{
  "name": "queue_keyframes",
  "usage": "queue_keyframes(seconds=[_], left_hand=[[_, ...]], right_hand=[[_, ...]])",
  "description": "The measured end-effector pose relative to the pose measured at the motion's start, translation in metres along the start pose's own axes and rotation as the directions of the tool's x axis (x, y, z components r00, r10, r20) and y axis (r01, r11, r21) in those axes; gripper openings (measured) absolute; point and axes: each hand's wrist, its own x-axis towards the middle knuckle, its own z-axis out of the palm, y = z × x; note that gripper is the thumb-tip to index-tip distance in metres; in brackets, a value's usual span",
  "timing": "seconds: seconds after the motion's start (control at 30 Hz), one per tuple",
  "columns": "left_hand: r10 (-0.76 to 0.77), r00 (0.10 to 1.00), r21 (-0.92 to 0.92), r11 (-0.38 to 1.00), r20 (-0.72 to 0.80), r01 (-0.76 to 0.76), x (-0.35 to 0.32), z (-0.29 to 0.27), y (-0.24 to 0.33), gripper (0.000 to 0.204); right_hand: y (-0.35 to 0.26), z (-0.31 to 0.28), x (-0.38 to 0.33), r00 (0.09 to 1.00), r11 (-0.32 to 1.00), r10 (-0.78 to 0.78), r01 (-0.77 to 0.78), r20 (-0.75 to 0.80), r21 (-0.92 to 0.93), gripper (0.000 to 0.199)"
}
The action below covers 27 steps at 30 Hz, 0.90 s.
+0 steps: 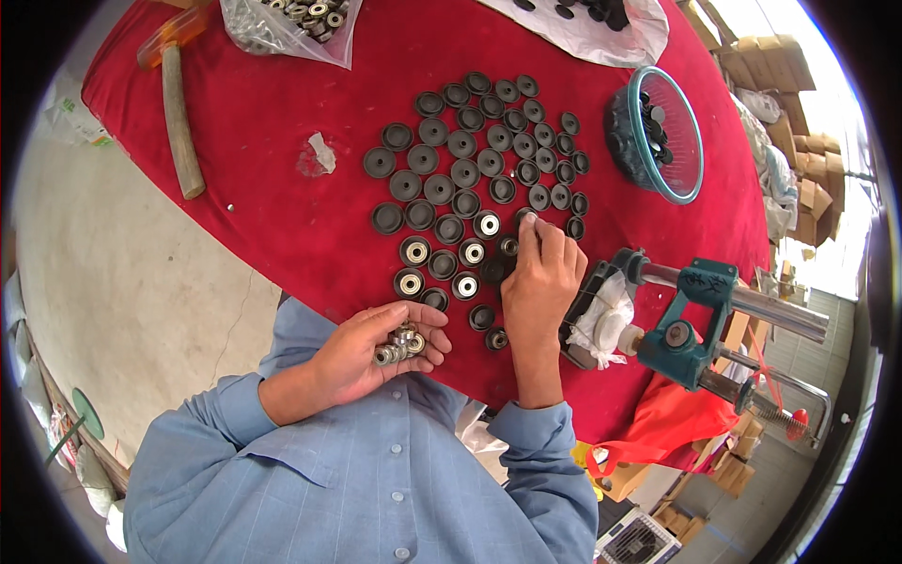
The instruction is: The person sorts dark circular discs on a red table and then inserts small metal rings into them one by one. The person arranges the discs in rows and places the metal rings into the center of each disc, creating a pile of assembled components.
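Work looks early: mid-frame on the red worktop, roughly forty black caps appear bare, while about seven show seated bearings. At lower centre, the left hand cradles at least four loose bearings; the right hand touches one cap, its exact grip hidden. One green press sits right, one bowl upper right.

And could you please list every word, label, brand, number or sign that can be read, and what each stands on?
Green press: dark handwritten characters on its frame, which I won't copy.
White plastic bag, far left: greenish print, too small and blurred to read.
Metal bearings in the left hand: no legible markings.
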Motion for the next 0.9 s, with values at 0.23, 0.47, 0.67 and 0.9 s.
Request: queue_keyframes(seconds=[0.23, 0.47, 0.67, 0.9], left_hand=[[0.001, 1.000, -0.031, 1.000, -0.015, -0.001, -0.002, 0.000, 0.000, 0.046], [0.036, 0.999, -0.033, 0.999, -0.025, -0.036, -0.010, 0.009, 0.012, 0.047], [0.022, 0.995, 0.007, 1.000, -0.098, -0.022, -0.019, 0.013, 0.017, 0.050], [0.071, 0.997, 0.070, 0.995, -0.031, -0.069, -0.023, 0.013, 0.036, 0.049]], right_hand=[[0.000, 0.002, -0.005, 0.994, 0.993, 0.107, -0.106, -0.017, 0.049, 0.043], [-0.022, -0.038, -0.002, 0.983, 0.767, 0.153, -0.184, 0.103, 0.614, 0.037], [-0.072, -0.059, -0.009, 0.921, 0.651, -0.285, -0.016, 0.264, 0.759, 0.035], [-0.083, -0.055, 0.000, 0.935, 0.685, -0.166, -0.119, 0.313, 0.718, 0.029]])
